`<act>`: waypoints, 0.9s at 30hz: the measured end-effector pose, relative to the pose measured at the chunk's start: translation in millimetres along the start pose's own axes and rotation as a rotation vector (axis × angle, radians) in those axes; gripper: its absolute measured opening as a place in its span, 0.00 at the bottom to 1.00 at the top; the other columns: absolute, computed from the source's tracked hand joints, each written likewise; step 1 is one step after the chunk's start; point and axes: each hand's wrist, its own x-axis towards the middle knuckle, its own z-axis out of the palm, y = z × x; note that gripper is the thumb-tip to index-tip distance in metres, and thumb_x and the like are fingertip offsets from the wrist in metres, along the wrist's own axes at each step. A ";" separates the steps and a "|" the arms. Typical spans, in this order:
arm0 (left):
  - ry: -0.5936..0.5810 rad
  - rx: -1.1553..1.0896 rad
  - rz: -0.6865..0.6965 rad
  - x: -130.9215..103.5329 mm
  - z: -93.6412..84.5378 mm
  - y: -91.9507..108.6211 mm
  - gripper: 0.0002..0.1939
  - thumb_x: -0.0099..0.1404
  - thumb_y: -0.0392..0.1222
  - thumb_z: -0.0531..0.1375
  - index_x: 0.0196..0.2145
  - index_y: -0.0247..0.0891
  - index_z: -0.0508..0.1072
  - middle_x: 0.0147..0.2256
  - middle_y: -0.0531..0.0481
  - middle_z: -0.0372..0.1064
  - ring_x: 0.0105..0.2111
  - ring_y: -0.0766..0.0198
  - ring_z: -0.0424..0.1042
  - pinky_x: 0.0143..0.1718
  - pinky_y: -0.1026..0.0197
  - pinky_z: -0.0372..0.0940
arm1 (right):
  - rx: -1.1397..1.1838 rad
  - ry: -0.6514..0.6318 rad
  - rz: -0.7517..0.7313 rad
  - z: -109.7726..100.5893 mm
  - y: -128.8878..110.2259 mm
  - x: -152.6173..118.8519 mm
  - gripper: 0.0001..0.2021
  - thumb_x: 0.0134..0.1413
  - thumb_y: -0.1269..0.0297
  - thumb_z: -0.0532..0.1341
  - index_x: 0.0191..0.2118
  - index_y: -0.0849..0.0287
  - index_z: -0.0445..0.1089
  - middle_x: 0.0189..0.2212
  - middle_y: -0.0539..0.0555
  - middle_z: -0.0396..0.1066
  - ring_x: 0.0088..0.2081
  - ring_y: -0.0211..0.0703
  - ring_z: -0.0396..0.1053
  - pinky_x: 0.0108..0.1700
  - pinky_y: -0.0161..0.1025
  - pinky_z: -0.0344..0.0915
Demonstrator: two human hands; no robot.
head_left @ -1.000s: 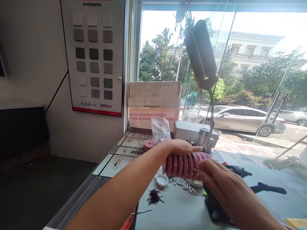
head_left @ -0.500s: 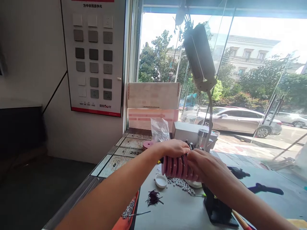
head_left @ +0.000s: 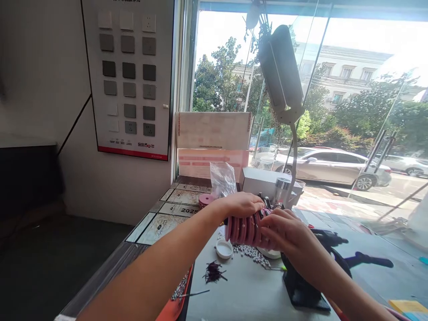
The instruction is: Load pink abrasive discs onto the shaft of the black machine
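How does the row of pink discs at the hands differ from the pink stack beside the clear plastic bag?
Pose: the row of pink discs has its discs on edge, side by side; the pink stack lies flat, hole facing up.
Contact: the left hand and right hand are on the row; neither is on the stack, beside the plastic bag.
Shared: both are pink and round.
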 end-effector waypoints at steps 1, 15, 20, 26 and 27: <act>0.001 0.000 -0.001 0.1 -0.1 0.1 0.20 0.66 0.40 0.42 0.49 0.30 0.65 0.51 0.40 0.63 0.49 0.59 0.62 0.50 0.60 0.55 | -0.021 0.007 -0.001 1.2 -1.0 0.4 0.09 0.54 0.62 0.52 0.27 0.55 0.65 0.28 0.52 0.63 0.34 0.46 0.59 0.36 0.44 0.56; -0.018 -0.040 0.003 4.1 2.2 -4.0 0.20 0.65 0.41 0.42 0.48 0.30 0.66 0.49 0.41 0.64 0.47 0.60 0.63 0.49 0.61 0.56 | -0.113 -0.187 0.017 -8.1 -5.3 6.3 0.10 0.55 0.62 0.51 0.25 0.56 0.63 0.30 0.53 0.64 0.35 0.48 0.58 0.37 0.45 0.53; -0.020 -0.035 -0.002 3.6 2.3 -4.1 0.20 0.65 0.41 0.42 0.48 0.31 0.66 0.49 0.41 0.64 0.47 0.60 0.63 0.48 0.61 0.56 | -0.122 -0.183 0.005 -6.8 -6.0 5.4 0.10 0.55 0.64 0.52 0.25 0.56 0.64 0.30 0.52 0.64 0.36 0.47 0.58 0.38 0.45 0.53; -0.016 -0.038 -0.006 3.4 2.0 -2.3 0.20 0.65 0.41 0.42 0.48 0.31 0.66 0.50 0.41 0.63 0.48 0.60 0.62 0.49 0.61 0.55 | -0.141 -0.117 -0.035 -3.0 -2.5 2.4 0.08 0.54 0.64 0.54 0.26 0.55 0.65 0.29 0.51 0.65 0.35 0.47 0.58 0.37 0.44 0.54; -0.014 -0.039 -0.008 3.1 1.9 -2.2 0.20 0.65 0.40 0.42 0.48 0.31 0.66 0.50 0.41 0.63 0.48 0.60 0.62 0.49 0.61 0.55 | -0.148 -0.097 -0.046 -2.5 -1.6 1.9 0.08 0.53 0.64 0.54 0.26 0.55 0.65 0.29 0.51 0.64 0.35 0.47 0.58 0.37 0.44 0.54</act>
